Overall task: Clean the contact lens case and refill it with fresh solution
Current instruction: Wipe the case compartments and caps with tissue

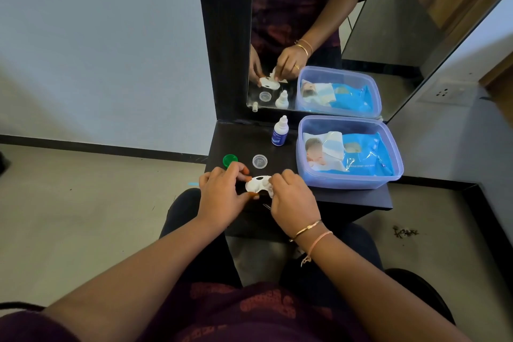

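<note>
I see the white contact lens case [256, 185] held above the front edge of the dark shelf [238, 141], both caps off. Left hand [222, 194] pinches its left end, thumb below, fingers above. Right hand [291, 200] is closed over its right end, pressing a white wipe [270, 191] against that well. Behind the case on the shelf: green cap [229, 160], clear cap [259, 161], solution bottle [279, 131] upright farther back. Right of the case, a blue-tinted tub [388, 147] holds a wet wipes pack [361, 157].
</note>
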